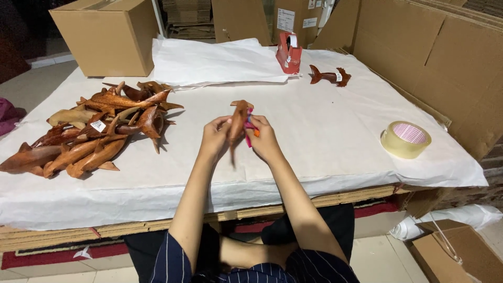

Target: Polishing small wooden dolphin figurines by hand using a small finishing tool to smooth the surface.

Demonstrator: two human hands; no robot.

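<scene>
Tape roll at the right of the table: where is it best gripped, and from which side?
The clear tape roll lies flat, hole up, apart from everything else on the white paper. Probably best from above: fingers on the outer rim, thumb inside the open core.

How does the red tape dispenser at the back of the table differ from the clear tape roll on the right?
The red tape dispenser stands upright at the table's far edge beside the stacked white paper; the clear tape roll lies flat, bare, on the right. The dispenser is an opaque red holder; the roll is a translucent yellowish ring with a pink-patterned core. Both rest on the white paper-covered table, untouched by either hand.
</scene>
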